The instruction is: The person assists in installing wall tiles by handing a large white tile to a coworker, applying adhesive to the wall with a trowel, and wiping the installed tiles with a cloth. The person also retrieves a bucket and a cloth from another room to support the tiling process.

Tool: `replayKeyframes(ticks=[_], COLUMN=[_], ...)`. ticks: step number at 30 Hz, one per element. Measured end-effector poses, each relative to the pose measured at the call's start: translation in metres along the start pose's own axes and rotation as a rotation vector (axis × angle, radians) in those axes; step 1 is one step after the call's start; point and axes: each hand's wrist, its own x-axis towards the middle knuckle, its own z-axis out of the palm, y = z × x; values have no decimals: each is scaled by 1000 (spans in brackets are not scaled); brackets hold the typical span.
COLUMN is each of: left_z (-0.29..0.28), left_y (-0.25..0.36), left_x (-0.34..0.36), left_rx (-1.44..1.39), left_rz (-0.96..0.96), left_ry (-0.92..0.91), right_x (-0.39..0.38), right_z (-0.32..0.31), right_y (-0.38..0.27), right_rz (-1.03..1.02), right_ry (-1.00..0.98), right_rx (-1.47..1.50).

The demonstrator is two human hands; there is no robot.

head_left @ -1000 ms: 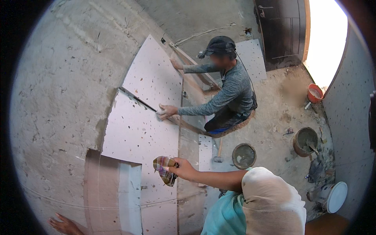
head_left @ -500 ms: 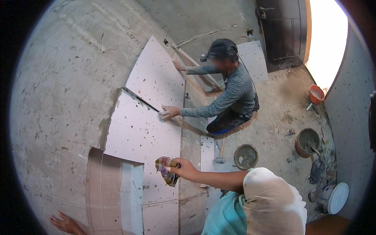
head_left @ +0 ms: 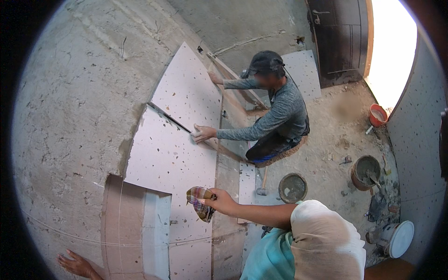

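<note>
My right hand grips a bunched plaid cloth in brown and pink checks, held in front of the white speckled tiles on the wall. At the lower left, my left hand has its fingers spread against the rough grey wall and holds nothing. The upper wall tile stands over another speckled tile, with a dark gap between their edges. A crouching co-worker in a grey long-sleeved shirt and dark cap has both hands on the upper tile.
A mallet and a round mortar tub are on the floor. Further right are another mortar bucket with a trowel, an orange bucket and a white bucket. Thin strings cross the lower wall. A dark door stands ajar.
The view has shifted very slightly. My hands and the cloth hold about the same place, and the co-worker's hands remain on the upper tile.
</note>
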Motion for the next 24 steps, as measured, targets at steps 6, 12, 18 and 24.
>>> replayKeyframes(ticks=[6,12,18,24], left_z=[1,4,-12,-35], left_y=[-3,-8,4,22], left_x=[-4,-6,-4,6], left_rx=[16,-44,-110,-65], left_rz=[-31,-19,2,-73], left_ry=[-65,-72,-59,-158], right_x=[1,10,25,53], right_z=[0,5,3,13], right_y=[2,18,36,16], right_rz=[-51,0,126,179], right_ry=[46,78,52,24], right_rx=[-21,31,152,390])
